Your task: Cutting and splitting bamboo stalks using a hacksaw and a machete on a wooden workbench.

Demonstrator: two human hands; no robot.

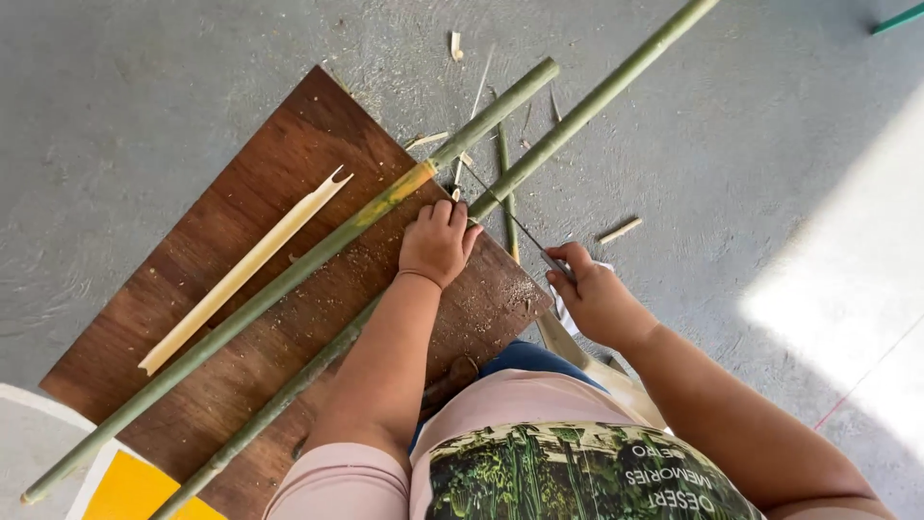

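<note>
bamboo pole (577,111) under left hand (438,241), saw (515,223) in right hand (597,299) grip

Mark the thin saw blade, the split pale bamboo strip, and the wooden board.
Thin saw blade (508,217), head view, middle of the blade.
Split pale bamboo strip (241,274), head view, middle of its length.
Wooden board (231,231), head view, bare brown surface above the strip.
</note>
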